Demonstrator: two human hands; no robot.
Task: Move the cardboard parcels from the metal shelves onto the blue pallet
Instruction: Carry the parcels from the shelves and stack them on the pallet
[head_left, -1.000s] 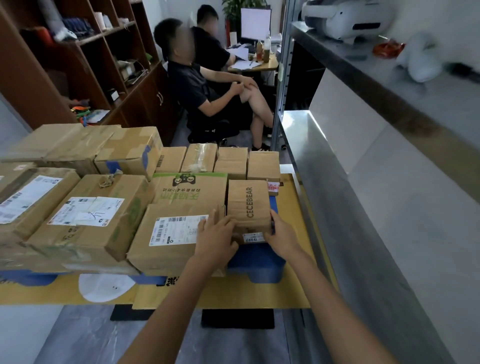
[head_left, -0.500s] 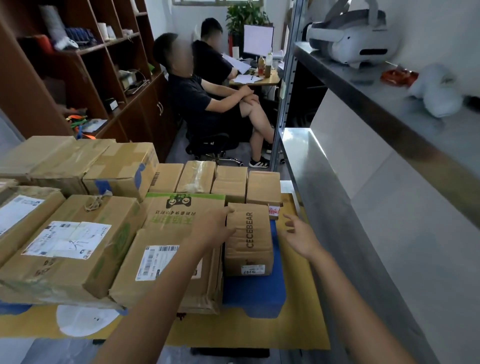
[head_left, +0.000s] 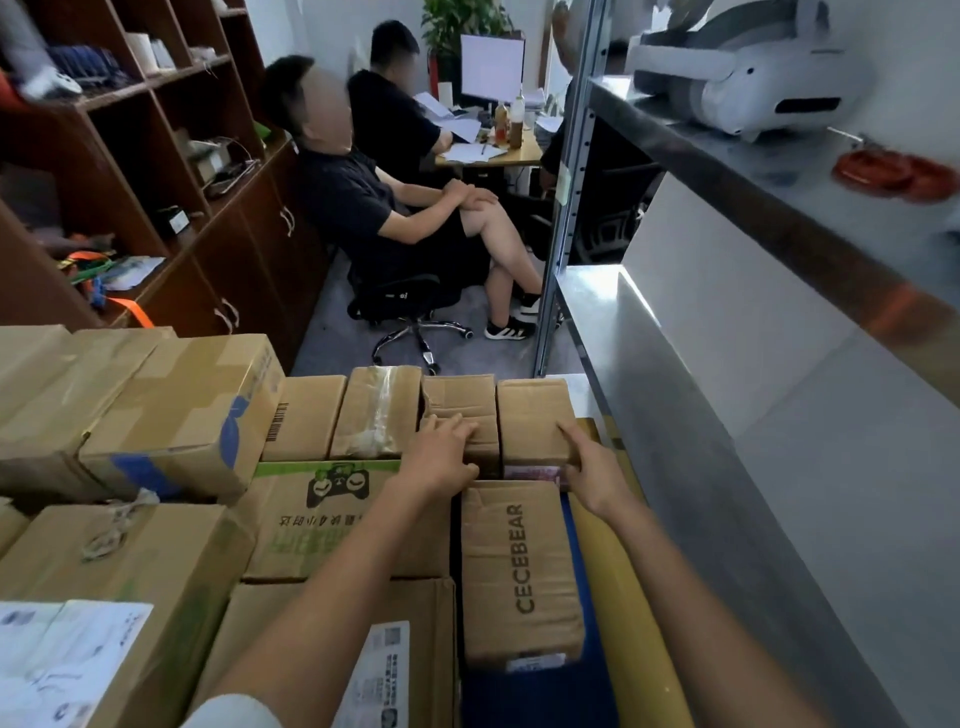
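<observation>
Because the left hand (head_left: 441, 460) lies flat, fingers straight, on a dented parcel (head_left: 460, 402) and the right hand (head_left: 592, 473) rests straight fingers against the end parcel (head_left: 535, 415), neither grips. Both parcels sit at the back of the blue pallet (head_left: 530, 699); a hard push could tip the end one off toward the metal shelf (head_left: 675, 441).

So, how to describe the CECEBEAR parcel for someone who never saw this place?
Start at the long metal shelf on the right; beside it lies the blue pallet, full of parcels. In the row nearest the shelf, closest to the camera, lies a narrow brown box. It alone bears the black word CECEBEAR along its top.
</observation>
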